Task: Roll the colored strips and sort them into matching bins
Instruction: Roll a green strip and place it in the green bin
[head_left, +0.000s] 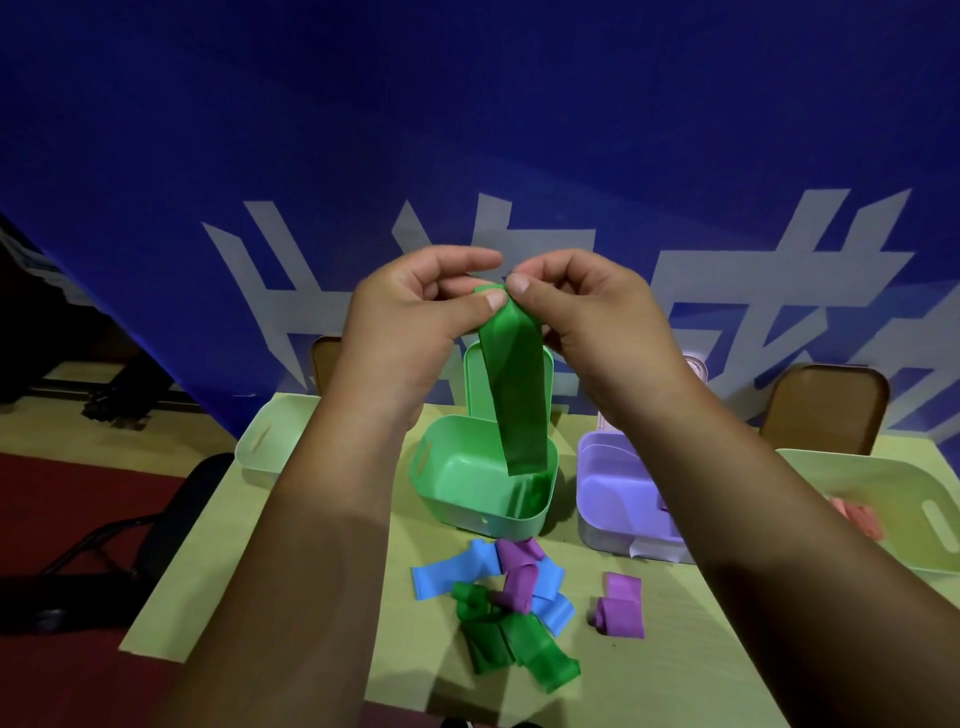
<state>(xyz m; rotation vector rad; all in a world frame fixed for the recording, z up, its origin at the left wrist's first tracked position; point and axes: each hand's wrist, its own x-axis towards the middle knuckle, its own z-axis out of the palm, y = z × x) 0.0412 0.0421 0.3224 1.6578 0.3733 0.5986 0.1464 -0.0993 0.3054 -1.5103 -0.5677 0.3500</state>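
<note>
A green strip (517, 395) hangs down in the air above the green bin (441, 493). Its top end is pinched by my left hand (415, 312) and my right hand (587, 306), thumbs meeting at the strip's curled upper edge. Below, on the table, lies a loose pile of green strips (498, 639), blue strips (447, 571) and purple strips (519, 577). A separate purple strip (621, 605) lies to the right of the pile. The purple bin (608, 499) stands right of the green bin.
A pale green bin (260, 441) sits at the table's left back corner. Another pale bin (914, 499) at the right holds pink strips (857, 517). A black chair (171, 519) stands left of the yellow-green table (675, 665). A blue banner rises behind.
</note>
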